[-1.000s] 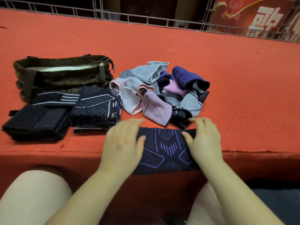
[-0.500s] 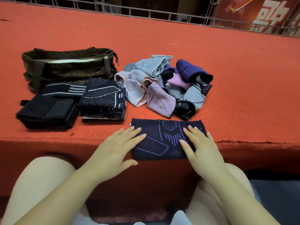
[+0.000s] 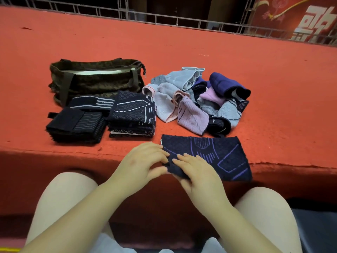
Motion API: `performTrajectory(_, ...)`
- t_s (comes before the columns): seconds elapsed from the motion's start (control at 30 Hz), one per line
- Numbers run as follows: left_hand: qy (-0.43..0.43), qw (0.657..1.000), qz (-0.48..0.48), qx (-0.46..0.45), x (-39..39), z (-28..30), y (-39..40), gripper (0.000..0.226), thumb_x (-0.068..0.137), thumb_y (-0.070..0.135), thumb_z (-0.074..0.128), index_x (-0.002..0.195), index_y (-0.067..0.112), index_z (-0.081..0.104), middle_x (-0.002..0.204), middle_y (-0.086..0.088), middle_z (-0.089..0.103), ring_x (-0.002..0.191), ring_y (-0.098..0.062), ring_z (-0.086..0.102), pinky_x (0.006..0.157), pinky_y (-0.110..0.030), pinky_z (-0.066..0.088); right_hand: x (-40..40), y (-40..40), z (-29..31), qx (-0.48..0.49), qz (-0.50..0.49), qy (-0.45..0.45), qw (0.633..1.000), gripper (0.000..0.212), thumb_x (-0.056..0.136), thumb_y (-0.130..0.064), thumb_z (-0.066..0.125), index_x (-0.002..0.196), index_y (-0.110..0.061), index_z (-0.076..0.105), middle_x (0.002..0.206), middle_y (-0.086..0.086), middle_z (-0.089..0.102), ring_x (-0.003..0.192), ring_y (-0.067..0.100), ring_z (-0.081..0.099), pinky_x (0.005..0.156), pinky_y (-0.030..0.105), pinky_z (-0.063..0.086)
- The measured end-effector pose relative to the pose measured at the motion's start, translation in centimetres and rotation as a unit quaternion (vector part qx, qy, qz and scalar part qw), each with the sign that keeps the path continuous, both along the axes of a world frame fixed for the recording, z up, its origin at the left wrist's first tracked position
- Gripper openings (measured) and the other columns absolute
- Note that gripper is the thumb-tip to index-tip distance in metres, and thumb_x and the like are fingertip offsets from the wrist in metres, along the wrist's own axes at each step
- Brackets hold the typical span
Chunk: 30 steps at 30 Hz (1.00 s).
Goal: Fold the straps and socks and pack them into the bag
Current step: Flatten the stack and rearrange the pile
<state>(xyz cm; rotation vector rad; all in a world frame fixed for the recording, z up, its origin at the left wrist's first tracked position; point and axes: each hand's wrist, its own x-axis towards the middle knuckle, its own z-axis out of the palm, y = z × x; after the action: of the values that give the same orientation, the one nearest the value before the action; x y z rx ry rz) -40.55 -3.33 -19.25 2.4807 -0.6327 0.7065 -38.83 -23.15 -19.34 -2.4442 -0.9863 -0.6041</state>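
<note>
Dark patterned strap (image 3: 209, 156) flat at ledge edge, left end pinched between left hand (image 3: 144, 161) and right hand (image 3: 197, 170), both grasping; advisable to carry that end rightward onto far end, edges aligned, before pressing flat.

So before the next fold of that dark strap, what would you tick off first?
1. Strap lies flat on the ledge: mostly ok. The dark strap with purple lines is spread out, though its near edge hangs over the ledge lip.
2. Both hands on the same end: ok. The left hand and right hand meet at its left end.
3. Firm grip: cannot tell. The corner looks lifted between them, but the fingers are blurred.
4. Room to set it down: ok. The patterned folded stack sits just to the left.
5. Bag ready: ok. The camouflage bag stands unzipped behind the stacks.
6. Socks out of the way: ok. The sock pile lies behind the strap.
</note>
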Motion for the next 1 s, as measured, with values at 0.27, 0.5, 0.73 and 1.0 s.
performTrajectory(0.27, 0.05, 0.998, -0.003, -0.042, 1.5, 2.3, -1.0, 0.042, 0.08, 0.051, 0.053, 0.091, 0.014, 0.068, 0.092, 0.002, 0.069, 0.095, -0.014, 0.057, 0.09, -0.023, 0.037, -1.7, -2.6, 3.5, 0.285, 0.007, 0.257, 0.923, 0.033, 0.085, -0.004, 0.066, 0.084, -0.038, 0.069, 0.076, -0.026, 0.069, 0.076, -0.012, 0.061, 0.071, 0.006, 0.041)
performTrajectory(0.5, 0.126, 0.989, -0.031, -0.074, 3.1, 5.7, -4.6, 0.027, 0.075, 0.052, 0.069, 0.081, 0.026, 0.065, 0.079, 0.011, 0.064, 0.077, -0.003, 0.055, 0.073, -0.02, 0.041, -2.0, -4.3, 3.8, 0.315, -0.058, 0.212, 0.923, 0.027, 0.081, -0.014, 0.072, 0.095, -0.035, 0.065, 0.093, -0.029, 0.066, 0.087, -0.008, 0.063, 0.077, 0.005, 0.042)
performTrajectory(0.73, 0.267, 0.941, -0.016, -0.207, 6.9, 4.8, -8.2, 0.019, 0.077, 0.027, 0.078, 0.087, 0.03, 0.061, 0.089, 0.009, 0.069, 0.088, -0.012, 0.065, 0.09, -0.041, 0.05, 0.3, -8.9, 2.5, 0.358, -0.208, 0.183, 0.892, 0.023, 0.081, -0.014, 0.074, 0.076, -0.033, 0.061, 0.069, -0.012, 0.067, 0.071, -0.003, 0.06, 0.065, 0.007, 0.043)
performTrajectory(1.0, 0.292, 0.948, 0.094, -0.087, 9.4, 4.9, -12.3, 0.021, 0.081, 0.04, 0.071, 0.087, 0.023, 0.06, 0.087, 0.009, 0.063, 0.084, -0.013, 0.057, 0.075, -0.028, 0.042, 2.0, -11.1, 0.7, 0.298, -0.296, 0.187, 0.888, 0.019, 0.08, -0.022, 0.073, 0.074, -0.027, 0.057, 0.085, -0.006, 0.058, 0.077, 0.0, 0.052, 0.068, 0.001, 0.034)
